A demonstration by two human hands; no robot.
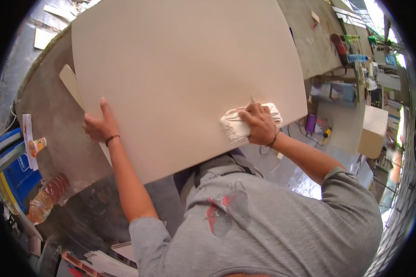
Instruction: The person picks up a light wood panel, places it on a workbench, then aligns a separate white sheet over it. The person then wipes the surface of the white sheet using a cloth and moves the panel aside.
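Note:
A large, smooth beige board (185,69) lies flat in front of me, its near edge close to my waist. My left hand (100,125) grips the board's left edge, thumb lying on top and the other fingers curled at the side. Near the right front corner, my right hand (260,123) presses a bunched white cloth (235,127) onto the surface. The fingers are bent over the cloth, and folds of it stick out on both sides of the hand.
Beneath the board is a brown worktable (46,111), with a thin wood strip (70,85) poking out at left. A paper cup (38,146) and a plastic bottle (48,196) are farther left. At right are a purple cylinder (311,123) and a beige box (373,131).

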